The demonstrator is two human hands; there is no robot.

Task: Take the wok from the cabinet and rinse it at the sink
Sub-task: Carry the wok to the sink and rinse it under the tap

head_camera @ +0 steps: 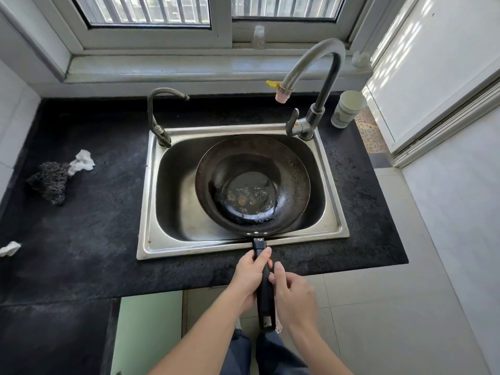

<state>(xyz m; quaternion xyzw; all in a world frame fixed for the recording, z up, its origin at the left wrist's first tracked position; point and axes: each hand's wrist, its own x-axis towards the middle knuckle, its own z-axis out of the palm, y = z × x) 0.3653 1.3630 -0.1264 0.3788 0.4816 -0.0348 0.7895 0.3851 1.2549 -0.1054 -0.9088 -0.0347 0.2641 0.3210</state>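
Note:
A dark round wok (pixel 286 169) sits over the steel sink (pixel 151 239), its bowl holding a little water with bubbles. Its long black handle (pixel 265 296) reaches back over the sink's front rim toward me. My left hand (pixel 250 277) is wrapped around the handle near the front. My right hand (pixel 293 293) rests against the handle's right side, fingers curled; whether it grips is unclear. The tall faucet (pixel 319 85) arches at the back right, its pink spout tip above the wok's far edge. No water runs from it.
A small second tap (pixel 159 115) stands at the sink's back left. A steel scourer (pixel 51 180) and crumpled tissue (pixel 82 162) lie on the black counter (pixel 89 226) at left. A paper cup (pixel 347 109) stands at the back right. White tiled floor lies to the right.

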